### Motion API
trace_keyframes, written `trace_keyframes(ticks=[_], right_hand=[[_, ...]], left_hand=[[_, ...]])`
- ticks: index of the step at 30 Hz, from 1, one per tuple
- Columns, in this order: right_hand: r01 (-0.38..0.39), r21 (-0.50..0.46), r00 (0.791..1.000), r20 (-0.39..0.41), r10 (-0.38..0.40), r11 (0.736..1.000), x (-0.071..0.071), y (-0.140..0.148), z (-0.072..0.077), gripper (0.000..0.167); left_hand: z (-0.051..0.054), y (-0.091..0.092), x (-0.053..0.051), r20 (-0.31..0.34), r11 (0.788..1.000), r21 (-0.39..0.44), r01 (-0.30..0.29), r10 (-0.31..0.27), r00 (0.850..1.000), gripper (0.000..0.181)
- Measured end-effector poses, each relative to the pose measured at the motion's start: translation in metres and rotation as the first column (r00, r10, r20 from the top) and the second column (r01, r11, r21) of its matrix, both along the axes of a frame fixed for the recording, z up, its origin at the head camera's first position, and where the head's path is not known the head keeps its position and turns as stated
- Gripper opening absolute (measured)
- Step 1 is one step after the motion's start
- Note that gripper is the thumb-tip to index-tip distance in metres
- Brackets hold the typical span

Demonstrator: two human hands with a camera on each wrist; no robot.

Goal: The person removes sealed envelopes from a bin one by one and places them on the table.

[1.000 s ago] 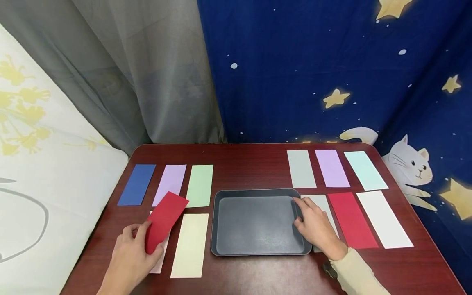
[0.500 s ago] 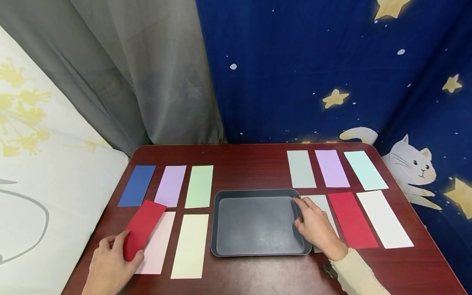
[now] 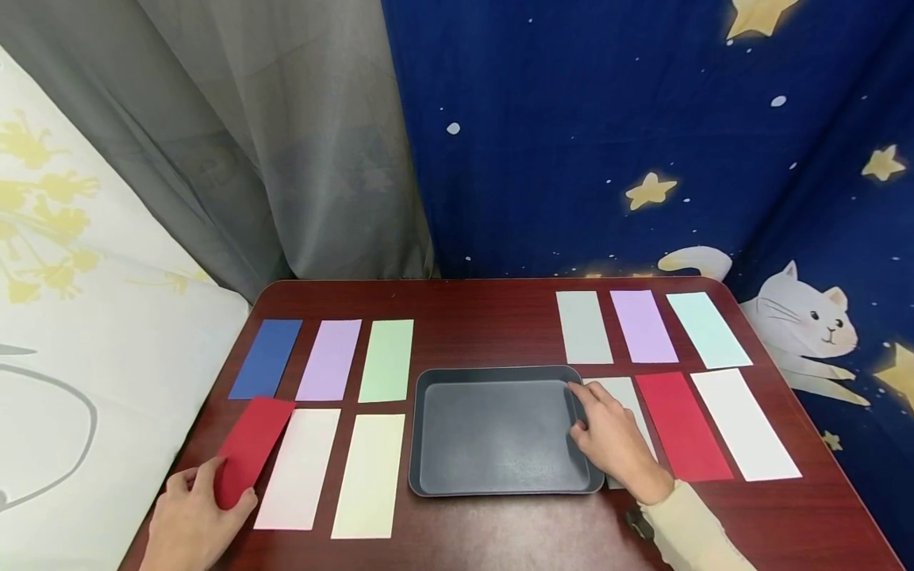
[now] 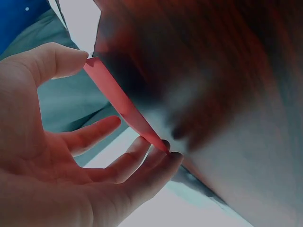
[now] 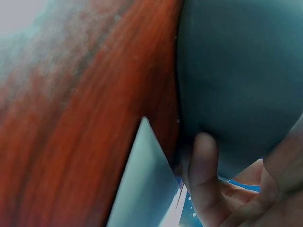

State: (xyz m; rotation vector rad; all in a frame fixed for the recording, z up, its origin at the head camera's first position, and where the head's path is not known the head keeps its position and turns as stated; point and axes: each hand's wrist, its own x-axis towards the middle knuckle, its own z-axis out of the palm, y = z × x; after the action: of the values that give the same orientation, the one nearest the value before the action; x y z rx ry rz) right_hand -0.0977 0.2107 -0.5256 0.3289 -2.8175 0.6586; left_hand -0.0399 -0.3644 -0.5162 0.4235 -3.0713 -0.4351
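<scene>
A red paper card (image 3: 251,446) is held by its edges between the thumb and fingers of my left hand (image 3: 191,511). It sits above the table's left part, just left of a pale pink card (image 3: 298,468); in the left wrist view the red card (image 4: 120,101) is seen nearly edge-on. Over at the right end of a dark grey baking tray (image 3: 503,436), my right hand (image 3: 616,440) grips the rim. The right wrist view shows a digit against the tray's side (image 5: 236,71). Under that hand, a light grey card (image 3: 623,390) is partly covered.
Blue (image 3: 265,358), lilac (image 3: 329,359) and green (image 3: 386,361) cards lie at the back left, with a cream card (image 3: 368,476) nearer. On the right lie more cards, among them a red one (image 3: 683,427) and a white one (image 3: 746,424). Curtains hang behind the table (image 3: 485,317).
My left hand has moved left with the red card, from over the pale pink card to beside it, uncovering the pink and lilac cards. The right hand and the tray have stayed put.
</scene>
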Motion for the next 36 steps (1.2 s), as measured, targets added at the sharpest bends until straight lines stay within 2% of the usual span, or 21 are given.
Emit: trace_keyframes(ticks=[10,19,36], right_hand=[[0.001,-0.002,1.0,-0.007,-0.001,1.0,-0.0004,0.0004,-0.0004,0.059],[-0.001,-0.006,1.0,-0.005,0.001,1.0,-0.0009,-0.0004,-0.0003,0.058],[-0.004,-0.004,1.0,-0.004,0.003,1.0,-0.0002,-0.0005,0.0007,0.058]], left_hand=[[-0.0036,-0.0044,-0.0029,0.014,0.999,-0.021,-0.042,0.043,0.999,0.075],[-0.0027,-0.0007,-0.004,0.079,0.996,-0.011,-0.088,0.088,0.993,0.075],[-0.0031,0.0024,-0.0041,0.105,0.995,-0.01,-0.1,0.1,0.989,0.074]])
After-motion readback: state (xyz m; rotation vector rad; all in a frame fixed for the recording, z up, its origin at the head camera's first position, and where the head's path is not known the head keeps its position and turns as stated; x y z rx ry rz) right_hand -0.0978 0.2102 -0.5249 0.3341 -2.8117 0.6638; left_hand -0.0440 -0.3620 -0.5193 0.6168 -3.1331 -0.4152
